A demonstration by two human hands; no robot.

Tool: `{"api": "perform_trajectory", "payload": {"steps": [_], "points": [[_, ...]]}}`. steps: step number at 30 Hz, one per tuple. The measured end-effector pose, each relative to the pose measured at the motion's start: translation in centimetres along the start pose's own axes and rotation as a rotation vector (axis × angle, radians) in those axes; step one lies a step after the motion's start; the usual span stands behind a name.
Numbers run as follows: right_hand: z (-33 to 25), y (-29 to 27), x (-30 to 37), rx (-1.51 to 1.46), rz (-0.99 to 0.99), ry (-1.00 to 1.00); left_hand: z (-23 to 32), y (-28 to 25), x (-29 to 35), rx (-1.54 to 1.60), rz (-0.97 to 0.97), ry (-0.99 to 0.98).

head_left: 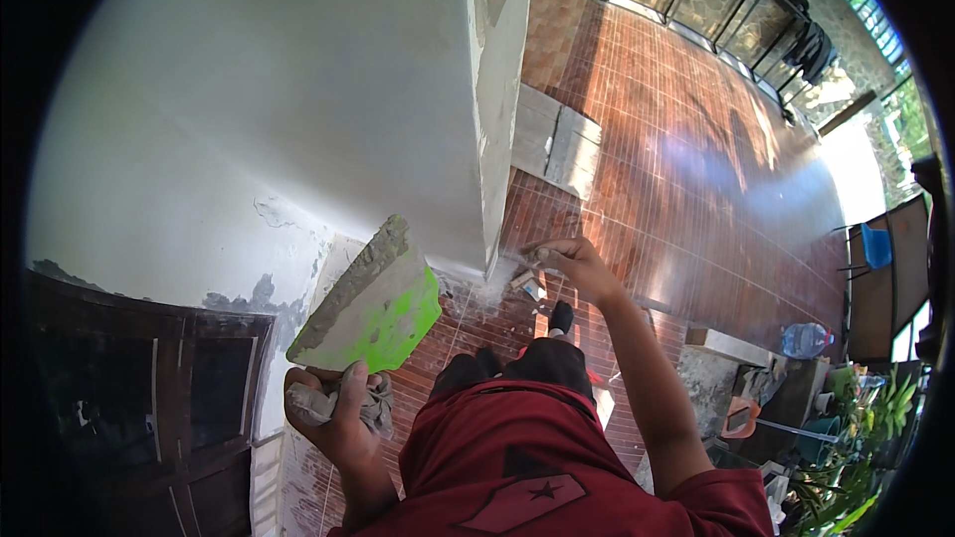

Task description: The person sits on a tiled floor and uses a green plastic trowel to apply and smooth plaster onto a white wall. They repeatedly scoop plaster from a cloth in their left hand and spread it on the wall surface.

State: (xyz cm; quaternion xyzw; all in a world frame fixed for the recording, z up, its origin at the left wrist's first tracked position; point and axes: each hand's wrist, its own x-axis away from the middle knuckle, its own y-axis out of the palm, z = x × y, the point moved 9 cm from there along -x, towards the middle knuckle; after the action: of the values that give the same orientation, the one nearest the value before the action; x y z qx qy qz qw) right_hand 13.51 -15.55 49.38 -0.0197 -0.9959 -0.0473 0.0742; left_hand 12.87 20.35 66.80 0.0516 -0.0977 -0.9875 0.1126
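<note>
My left hand [343, 416] grips the lower edge of a bright green plastering board [413, 318], with the thumb on its near side. Grey wet-looking plaster [353, 273] coats the upper left part of that board. A crumpled grey cloth [376, 406] is bunched in the same hand. Further right, my right hand [572, 264] is raised beside the bottom of the white wall's corner [485, 229]. Its fingers are drawn together in a pinch; whatever they hold, if anything, is too small to make out.
A dark wooden door or window frame [174, 408] stands at the lower left. Grey boards [557, 139] lie on the reddish tiled floor [686, 169]. Small debris [532, 286] sits near the wall's foot. At right are a large water bottle [806, 340], plants [885, 408] and a blue chair [875, 246].
</note>
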Motion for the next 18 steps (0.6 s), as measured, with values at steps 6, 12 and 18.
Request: {"api": "perform_trajectory", "payload": {"steps": [6,12,18], "points": [[-10.0,3.1,2.6,-0.088,-0.062,-0.294,-0.3,0.6,0.1,-0.023,-0.053,-0.006],[-5.9,1.6,2.4,-0.108,-0.060,-0.156,-0.1,1.2,0.4,0.026,-0.046,-0.016],[6.8,-5.0,-1.0,0.739,0.321,0.147,0.0,1.7,0.7,0.009,-0.073,-0.044]]}}
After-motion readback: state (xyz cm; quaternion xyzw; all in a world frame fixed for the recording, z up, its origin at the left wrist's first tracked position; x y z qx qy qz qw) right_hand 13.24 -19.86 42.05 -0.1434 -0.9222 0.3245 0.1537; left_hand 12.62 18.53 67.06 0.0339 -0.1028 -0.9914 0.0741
